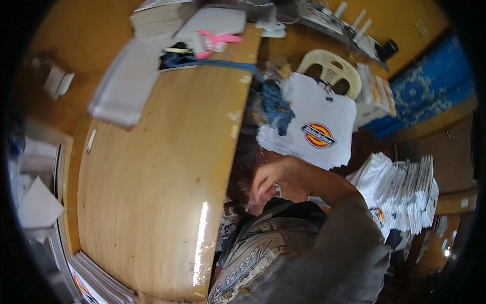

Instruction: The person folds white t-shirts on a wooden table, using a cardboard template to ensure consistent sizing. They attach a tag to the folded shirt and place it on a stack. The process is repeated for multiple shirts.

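Observation:
My right hand [267, 177] hangs in front of my body, just beyond the table's right edge. Its fingers point downward and are smeared by motion, so whether they grip anything cannot be made out. Beyond that hand, the nearest thing is a pile of white T-shirts [304, 109] on a cream plastic chair [331, 68]; the top shirt carries a round red and yellow print. A crumpled blue denim piece [276, 109] lies against the pile's left side. My left hand is out of the picture.
A long wooden table [167, 167] runs along my left. At its far end are clear plastic sleeves [126, 81], a pink-handled tool [215, 40] and a blue strip [207, 63]. Folded white shirts [400, 190] stand stacked at right; more folded packs [101, 278] sit at lower left.

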The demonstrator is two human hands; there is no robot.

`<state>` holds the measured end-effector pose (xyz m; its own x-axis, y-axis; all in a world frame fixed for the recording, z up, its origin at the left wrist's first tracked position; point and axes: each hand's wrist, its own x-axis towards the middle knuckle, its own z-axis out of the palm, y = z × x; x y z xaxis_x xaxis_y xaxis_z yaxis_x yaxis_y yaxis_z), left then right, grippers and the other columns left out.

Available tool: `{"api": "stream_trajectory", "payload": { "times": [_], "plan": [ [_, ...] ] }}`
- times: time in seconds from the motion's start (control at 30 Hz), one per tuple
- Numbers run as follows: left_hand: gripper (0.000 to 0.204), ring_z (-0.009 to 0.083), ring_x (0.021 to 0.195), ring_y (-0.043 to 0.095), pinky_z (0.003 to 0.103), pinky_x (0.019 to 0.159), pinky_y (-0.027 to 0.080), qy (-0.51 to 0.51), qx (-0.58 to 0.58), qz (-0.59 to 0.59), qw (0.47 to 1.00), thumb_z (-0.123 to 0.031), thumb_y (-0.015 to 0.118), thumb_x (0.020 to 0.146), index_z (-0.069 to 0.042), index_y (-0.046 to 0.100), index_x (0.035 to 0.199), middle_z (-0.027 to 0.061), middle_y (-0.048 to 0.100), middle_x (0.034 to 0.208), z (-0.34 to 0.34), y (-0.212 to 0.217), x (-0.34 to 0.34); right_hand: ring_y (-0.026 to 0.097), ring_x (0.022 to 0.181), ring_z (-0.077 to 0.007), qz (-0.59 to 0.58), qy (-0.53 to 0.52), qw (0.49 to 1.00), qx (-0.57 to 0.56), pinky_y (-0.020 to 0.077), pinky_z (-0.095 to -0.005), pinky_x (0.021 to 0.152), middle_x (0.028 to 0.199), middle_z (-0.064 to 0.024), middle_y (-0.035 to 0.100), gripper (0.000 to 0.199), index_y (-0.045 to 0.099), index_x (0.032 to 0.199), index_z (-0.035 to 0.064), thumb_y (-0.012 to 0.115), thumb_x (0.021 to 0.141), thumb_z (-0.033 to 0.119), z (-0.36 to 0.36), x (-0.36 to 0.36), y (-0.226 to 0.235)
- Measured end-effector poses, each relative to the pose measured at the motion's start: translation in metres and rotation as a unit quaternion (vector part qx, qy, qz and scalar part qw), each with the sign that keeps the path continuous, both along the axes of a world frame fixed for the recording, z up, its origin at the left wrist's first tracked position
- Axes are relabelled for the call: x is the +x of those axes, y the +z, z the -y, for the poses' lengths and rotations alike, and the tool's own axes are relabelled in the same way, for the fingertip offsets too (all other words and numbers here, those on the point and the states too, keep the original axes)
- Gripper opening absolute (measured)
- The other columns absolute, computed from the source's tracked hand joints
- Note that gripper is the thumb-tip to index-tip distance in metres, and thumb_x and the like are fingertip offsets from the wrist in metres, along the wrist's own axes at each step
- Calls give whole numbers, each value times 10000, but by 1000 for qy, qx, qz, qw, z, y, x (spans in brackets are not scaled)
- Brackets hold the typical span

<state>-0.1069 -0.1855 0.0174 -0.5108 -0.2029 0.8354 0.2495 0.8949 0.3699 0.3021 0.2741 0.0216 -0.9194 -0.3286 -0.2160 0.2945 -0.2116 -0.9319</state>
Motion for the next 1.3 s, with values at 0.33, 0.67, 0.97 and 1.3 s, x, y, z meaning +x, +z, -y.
{"api": "stream_trajectory", "payload": {
  "times": [0.33, 0.67, 0.97, 1.3],
  "plan": [
    [462, 307, 1048, 413, 360, 882, 354, -205, -183, -68, 959, -194, 515, 816, 12, 321, 1181, 194, 347, 1214, -136, 10, 217, 564, 484, -189, 558, -729, 395, -30, 447, -291, 409, 612, -105, 587, 159, 577, 862, 6, 464, 763, 57, 45, 410, -316],
    [465, 273, 1063, 346, 371, 887, 301, -789, -309, 392, 359, 2, 533, 724, 11, 331, 1143, 156, 341, 1129, -374, -139, 460, 550, 561, -160, 395, -850, -6, 348, 452, -281, 488, 750, -95, 588, 225, 551, 928, 4, 585, 748, 134, 30, 506, -424],
    [628, 348, 1094, 352, 433, 899, 309, -808, -498, 262, 175, -126, 600, 684, -46, 303, 1232, 202, 327, 1223, -500, -226, 729, 545, 534, -114, 443, -871, 77, 198, 428, -251, 453, 622, -77, 572, 164, 560, 747, -9, 673, 641, 46, 15, 485, -302],
    [473, 331, 939, 528, 354, 809, 415, -797, -406, 379, 238, 71, 496, 681, 9, 441, 1147, 216, 525, 1041, -528, -239, 794, 575, 622, -190, 380, -913, 46, 143, 441, -297, 561, 709, -95, 596, 172, 583, 843, 15, 626, 680, 49, 9, 495, -321]
  ]
}}
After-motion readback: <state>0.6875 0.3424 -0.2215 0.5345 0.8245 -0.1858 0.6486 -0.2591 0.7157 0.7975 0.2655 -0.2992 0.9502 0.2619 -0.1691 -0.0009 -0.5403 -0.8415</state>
